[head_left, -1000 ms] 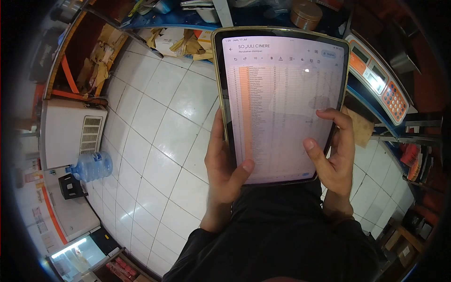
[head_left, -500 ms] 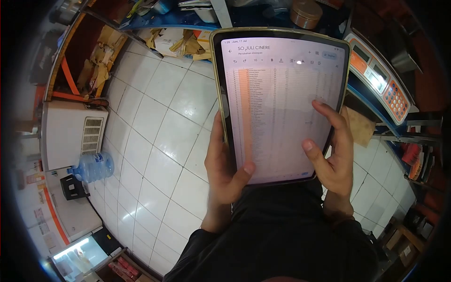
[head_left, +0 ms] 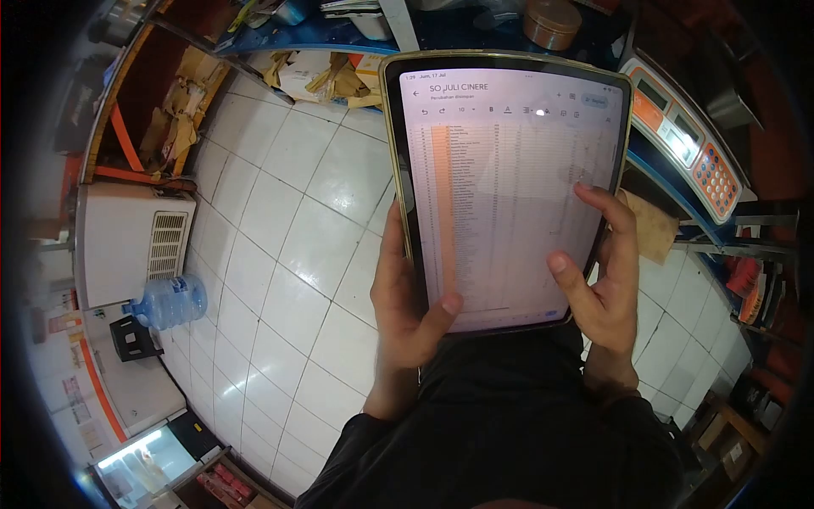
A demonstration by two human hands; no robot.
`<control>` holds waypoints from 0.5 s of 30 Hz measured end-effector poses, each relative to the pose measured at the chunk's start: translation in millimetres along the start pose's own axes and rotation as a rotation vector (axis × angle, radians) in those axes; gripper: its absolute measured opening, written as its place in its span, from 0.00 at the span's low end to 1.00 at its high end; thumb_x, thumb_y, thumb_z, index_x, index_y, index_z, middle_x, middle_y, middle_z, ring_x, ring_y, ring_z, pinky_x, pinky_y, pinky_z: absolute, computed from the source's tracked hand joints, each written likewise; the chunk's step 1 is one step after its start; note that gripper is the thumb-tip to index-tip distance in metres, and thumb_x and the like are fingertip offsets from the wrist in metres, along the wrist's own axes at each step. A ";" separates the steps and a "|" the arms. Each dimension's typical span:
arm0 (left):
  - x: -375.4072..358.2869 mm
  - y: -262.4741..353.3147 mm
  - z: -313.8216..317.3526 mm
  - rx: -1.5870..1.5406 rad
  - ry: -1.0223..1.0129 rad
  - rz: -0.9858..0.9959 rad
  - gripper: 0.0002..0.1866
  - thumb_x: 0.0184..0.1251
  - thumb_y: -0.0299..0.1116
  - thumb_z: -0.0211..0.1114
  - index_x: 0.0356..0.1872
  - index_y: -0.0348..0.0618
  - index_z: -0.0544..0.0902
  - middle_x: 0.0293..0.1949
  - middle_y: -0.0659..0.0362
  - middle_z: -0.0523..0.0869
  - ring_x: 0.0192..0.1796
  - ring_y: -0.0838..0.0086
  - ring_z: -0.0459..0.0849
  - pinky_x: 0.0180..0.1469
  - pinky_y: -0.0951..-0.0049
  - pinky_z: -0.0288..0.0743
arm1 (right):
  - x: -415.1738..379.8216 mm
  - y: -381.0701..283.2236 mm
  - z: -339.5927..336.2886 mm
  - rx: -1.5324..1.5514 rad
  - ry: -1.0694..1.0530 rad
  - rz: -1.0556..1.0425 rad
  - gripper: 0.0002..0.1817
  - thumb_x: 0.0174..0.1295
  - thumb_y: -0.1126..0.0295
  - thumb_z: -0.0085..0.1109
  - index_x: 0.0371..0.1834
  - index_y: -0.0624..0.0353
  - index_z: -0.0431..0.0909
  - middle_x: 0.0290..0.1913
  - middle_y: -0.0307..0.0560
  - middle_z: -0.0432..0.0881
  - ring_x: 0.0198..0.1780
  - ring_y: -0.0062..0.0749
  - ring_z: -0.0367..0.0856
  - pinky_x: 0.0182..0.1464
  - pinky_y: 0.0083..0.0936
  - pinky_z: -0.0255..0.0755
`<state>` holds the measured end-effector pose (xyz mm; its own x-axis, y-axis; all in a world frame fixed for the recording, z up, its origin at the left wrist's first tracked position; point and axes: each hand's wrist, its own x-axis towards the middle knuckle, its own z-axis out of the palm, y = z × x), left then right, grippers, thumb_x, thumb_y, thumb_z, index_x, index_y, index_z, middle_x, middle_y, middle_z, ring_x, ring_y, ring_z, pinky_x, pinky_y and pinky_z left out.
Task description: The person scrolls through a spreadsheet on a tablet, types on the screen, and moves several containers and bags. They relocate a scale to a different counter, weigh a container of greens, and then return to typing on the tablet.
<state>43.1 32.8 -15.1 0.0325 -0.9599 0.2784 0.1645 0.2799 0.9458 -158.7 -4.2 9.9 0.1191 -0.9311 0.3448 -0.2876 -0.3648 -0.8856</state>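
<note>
A tablet (head_left: 517, 204) in a gold-edged case is upright in the middle of the view, its screen showing a spreadsheet with an orange column. My left hand (head_left: 407, 314) grips the tablet's lower left edge, its thumb on the front and the other fingers mostly hidden behind. At the lower right side is my right hand (head_left: 606, 280), its thumb and index finger spread apart over the screen. The right hand's other fingers are largely hidden beside and behind the tablet's edge.
An orange and white scale (head_left: 687, 140) stands on the blue shelf at right. A round brown container (head_left: 551, 24) sits at the top. At left, a water bottle (head_left: 172, 302) lies beside a white appliance (head_left: 127, 242) on the tiled floor (head_left: 280, 220).
The spreadsheet rows on the screen have shifted. My right index finger has moved slightly right and down, while my left hand and the tablet have barely moved.
</note>
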 end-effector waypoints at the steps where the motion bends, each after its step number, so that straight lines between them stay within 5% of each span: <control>1: -1.0 -1.7 2.2 0.075 0.073 -0.006 0.46 0.54 0.31 0.60 0.70 0.28 0.45 0.70 0.39 0.55 0.69 0.54 0.62 0.67 0.58 0.57 | 1.9 -1.4 -0.9 -0.011 -0.022 -0.002 0.28 0.55 0.64 0.66 0.58 0.60 0.69 0.51 0.54 0.72 0.53 0.42 0.72 0.56 0.35 0.65; 3: -1.7 -1.8 2.3 0.150 0.147 -0.012 0.48 0.48 0.35 0.62 0.71 0.31 0.48 0.69 0.38 0.57 0.65 0.53 0.70 0.63 0.56 0.66 | 3.6 -1.0 -1.8 -0.021 -0.044 -0.005 0.28 0.56 0.63 0.65 0.59 0.60 0.69 0.51 0.54 0.71 0.53 0.42 0.72 0.56 0.36 0.65; 5: -1.4 0.6 -1.2 -0.006 0.003 -0.007 0.43 0.59 0.27 0.59 0.70 0.26 0.42 0.70 0.40 0.54 0.73 0.55 0.54 0.71 0.60 0.48 | 3.7 1.8 -2.3 -0.046 -0.069 -0.033 0.29 0.56 0.63 0.65 0.60 0.60 0.67 0.49 0.54 0.70 0.53 0.41 0.72 0.55 0.35 0.66; 15: -0.6 -0.2 -0.3 0.005 -0.003 0.004 0.43 0.59 0.28 0.59 0.70 0.24 0.43 0.69 0.39 0.55 0.72 0.55 0.55 0.71 0.61 0.49 | 1.7 2.0 0.0 0.035 -0.011 -0.011 0.31 0.56 0.66 0.65 0.62 0.60 0.64 0.48 0.52 0.70 0.53 0.37 0.71 0.55 0.34 0.65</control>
<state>43.4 33.4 -15.4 0.0303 -0.9586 0.2830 0.1593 0.2842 0.9455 -159.1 -6.5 8.7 0.1324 -0.9269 0.3513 -0.2529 -0.3743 -0.8922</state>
